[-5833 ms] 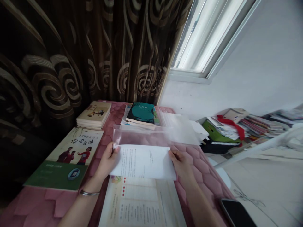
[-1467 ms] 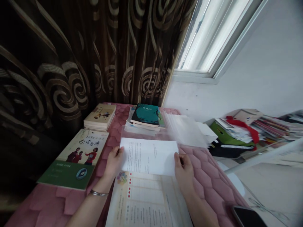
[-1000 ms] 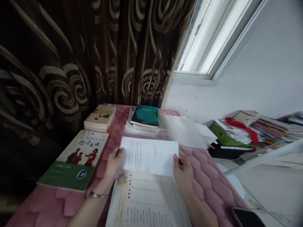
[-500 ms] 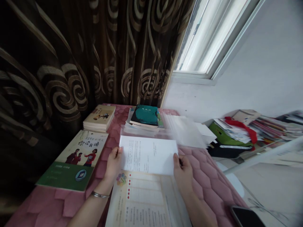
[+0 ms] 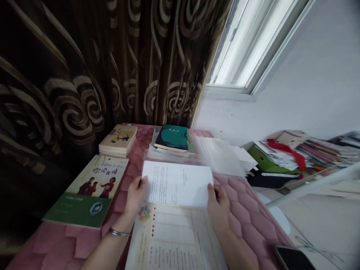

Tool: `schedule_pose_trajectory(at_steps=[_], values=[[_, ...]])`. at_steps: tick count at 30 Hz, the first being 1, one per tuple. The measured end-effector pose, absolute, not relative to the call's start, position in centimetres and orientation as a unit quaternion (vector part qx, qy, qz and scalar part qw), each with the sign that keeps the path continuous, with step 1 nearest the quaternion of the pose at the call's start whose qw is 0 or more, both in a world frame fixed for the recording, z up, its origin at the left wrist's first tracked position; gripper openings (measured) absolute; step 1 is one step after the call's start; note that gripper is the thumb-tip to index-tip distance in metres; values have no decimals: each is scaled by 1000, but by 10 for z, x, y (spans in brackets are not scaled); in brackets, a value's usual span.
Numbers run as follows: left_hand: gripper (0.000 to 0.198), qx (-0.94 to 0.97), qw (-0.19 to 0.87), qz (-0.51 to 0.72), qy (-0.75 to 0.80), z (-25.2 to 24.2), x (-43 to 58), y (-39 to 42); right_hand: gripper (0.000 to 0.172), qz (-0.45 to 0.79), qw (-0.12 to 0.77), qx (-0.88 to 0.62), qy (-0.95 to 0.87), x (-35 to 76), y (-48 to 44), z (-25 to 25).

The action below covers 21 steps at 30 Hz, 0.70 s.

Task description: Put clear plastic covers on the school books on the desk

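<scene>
A white printed sheet (image 5: 177,183) lies between my hands, with a clear plastic sleeve showing past its far edge. My left hand (image 5: 136,193) pinches its left edge, thumb on top. At the right edge my right hand (image 5: 218,200) grips it the same way, fingers curled underneath. Nearer to me, a larger printed page (image 5: 174,236) with a flower logo and red dots sits below the sheet, partly covered by it. Whether one or several sheets are in my grip, I cannot tell.
Left of my hands lies a green-and-cream book (image 5: 87,191), with a stack of tan books (image 5: 118,140) behind it. A teal book (image 5: 172,137) tops a pile at the back. Clear sleeves (image 5: 219,155) lie to the right; a phone (image 5: 294,258) rests at the front right.
My right hand has shifted very slightly to the right along with the sheet's edge. Both hands keep their grip; the books and phone stay where they were.
</scene>
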<state>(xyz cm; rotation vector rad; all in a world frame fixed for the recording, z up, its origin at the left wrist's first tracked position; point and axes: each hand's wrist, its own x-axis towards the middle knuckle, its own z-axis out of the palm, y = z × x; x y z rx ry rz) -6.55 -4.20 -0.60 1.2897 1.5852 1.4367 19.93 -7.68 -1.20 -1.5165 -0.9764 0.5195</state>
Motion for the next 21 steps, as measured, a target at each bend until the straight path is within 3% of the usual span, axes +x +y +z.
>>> schedule_pose_trajectory(at_steps=[13, 21], values=[[41, 447, 380, 579, 566, -7, -64, -42, 36, 165, 573, -668, -446, 191, -77, 1], [47, 466, 337, 570, 587, -4, -61, -44, 33, 230, 602, -644, -413, 196, -77, -7]])
